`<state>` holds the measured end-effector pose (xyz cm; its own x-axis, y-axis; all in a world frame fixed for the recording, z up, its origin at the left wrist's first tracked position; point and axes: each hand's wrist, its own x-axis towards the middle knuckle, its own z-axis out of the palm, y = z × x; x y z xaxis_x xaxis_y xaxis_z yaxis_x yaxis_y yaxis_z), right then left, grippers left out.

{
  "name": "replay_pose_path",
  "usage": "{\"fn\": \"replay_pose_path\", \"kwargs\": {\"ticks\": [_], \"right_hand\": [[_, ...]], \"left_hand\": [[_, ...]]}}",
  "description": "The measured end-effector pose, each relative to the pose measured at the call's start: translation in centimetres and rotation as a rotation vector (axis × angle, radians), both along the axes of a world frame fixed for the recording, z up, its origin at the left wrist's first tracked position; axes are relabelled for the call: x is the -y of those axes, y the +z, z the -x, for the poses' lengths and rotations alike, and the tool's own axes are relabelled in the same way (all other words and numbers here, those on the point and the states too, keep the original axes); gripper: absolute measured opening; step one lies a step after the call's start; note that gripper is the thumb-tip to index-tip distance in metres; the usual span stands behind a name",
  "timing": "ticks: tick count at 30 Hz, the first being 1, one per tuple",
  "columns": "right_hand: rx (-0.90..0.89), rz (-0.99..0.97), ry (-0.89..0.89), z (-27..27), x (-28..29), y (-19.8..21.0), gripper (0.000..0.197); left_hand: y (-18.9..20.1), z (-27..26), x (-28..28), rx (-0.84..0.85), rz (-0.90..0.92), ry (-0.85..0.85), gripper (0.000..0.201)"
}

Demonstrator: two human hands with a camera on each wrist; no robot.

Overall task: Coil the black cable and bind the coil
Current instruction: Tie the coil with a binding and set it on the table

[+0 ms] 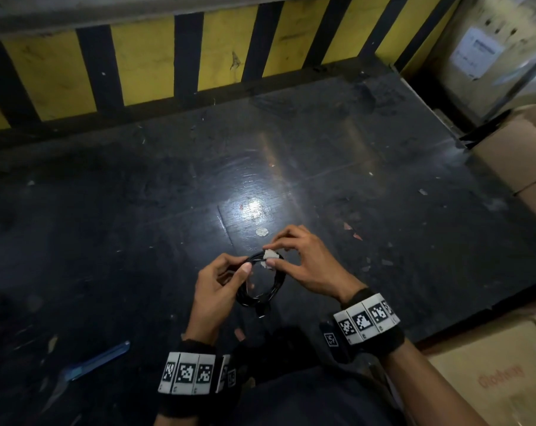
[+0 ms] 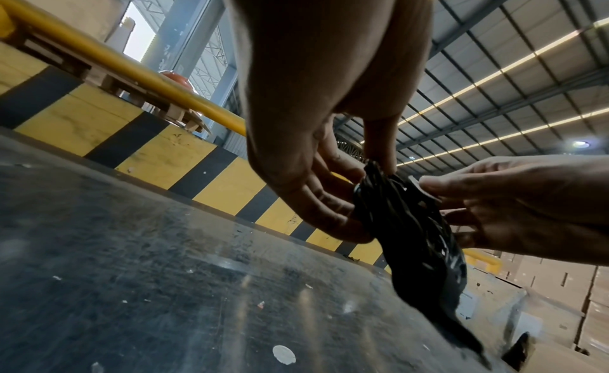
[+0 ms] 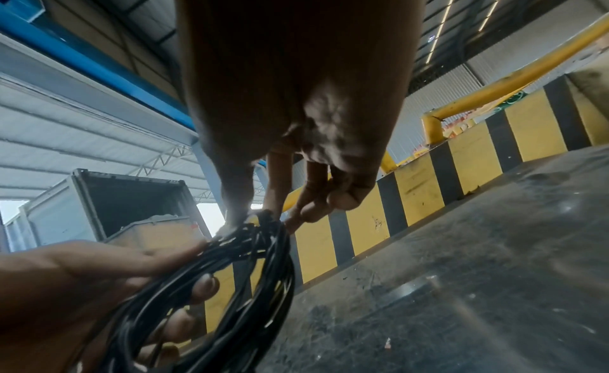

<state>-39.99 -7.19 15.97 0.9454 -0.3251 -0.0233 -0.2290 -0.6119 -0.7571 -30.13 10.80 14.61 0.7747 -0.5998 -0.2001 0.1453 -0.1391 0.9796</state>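
Note:
The black cable (image 1: 262, 290) is wound into a small round coil, held just above the dark table (image 1: 137, 210). My left hand (image 1: 220, 284) grips the coil's left side between thumb and curled fingers. My right hand (image 1: 294, 259) pinches a small white strip (image 1: 270, 255) against the top of the coil. A short cable end sticks out at the coil's bottom. In the left wrist view the coil (image 2: 412, 222) hangs edge-on below my left hand (image 2: 329, 196). In the right wrist view the strands (image 3: 230, 287) run from my right hand's (image 3: 260, 212) fingertips down to the left hand (image 3: 99, 287).
A blue-handled cutter (image 1: 91, 362) lies on the table at the near left. Cardboard boxes (image 1: 518, 161) stand along the right edge. A yellow and black striped barrier (image 1: 199, 53) runs across the back. Bits of paper litter the tabletop.

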Motion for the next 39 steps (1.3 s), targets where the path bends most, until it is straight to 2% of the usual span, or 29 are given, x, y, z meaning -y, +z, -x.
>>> {"fn": "replay_pose_path", "kwargs": {"ticks": [2, 6, 11, 17, 21, 25, 28, 30, 39], "right_hand": [[0.018, -0.028, -0.030, -0.1, 0.1, 0.2, 0.024], [0.053, -0.226, -0.110, -0.3, 0.4, 0.8, 0.025], [0.019, -0.288, -0.070, -0.5, 1.1, 0.5, 0.020], [-0.032, -0.478, -0.005, 0.0, 2.0, 0.6, 0.027], [-0.056, -0.552, -0.028, 0.5, 1.7, 1.6, 0.033], [-0.074, -0.573, 0.030, 1.5, 1.6, 3.1, 0.031], [-0.088, -0.569, 0.104, 2.2, 1.7, 3.1, 0.056], [-0.057, -0.529, 0.108, 2.3, 1.6, 2.9, 0.061], [0.087, -0.258, -0.004, 2.0, 0.9, 2.5, 0.022]], "left_hand": [[0.2, 0.1, 0.2, -0.019, 0.016, -0.008, 0.011], [0.8, 0.2, 0.4, -0.037, 0.028, -0.075, 0.012], [1.3, 0.0, 0.6, -0.029, 0.014, -0.099, 0.009], [1.7, 0.2, 0.5, -0.072, 0.019, -0.123, 0.012], [1.9, 0.5, 0.6, -0.081, 0.016, -0.098, 0.012], [2.3, 0.8, 0.6, -0.113, 0.010, -0.084, 0.015], [2.5, 1.0, 0.6, -0.136, -0.010, -0.070, 0.015], [2.7, 1.1, 0.6, -0.147, -0.019, -0.065, 0.014], [3.7, 1.5, 0.6, -0.276, 0.005, -0.072, 0.018]]}}
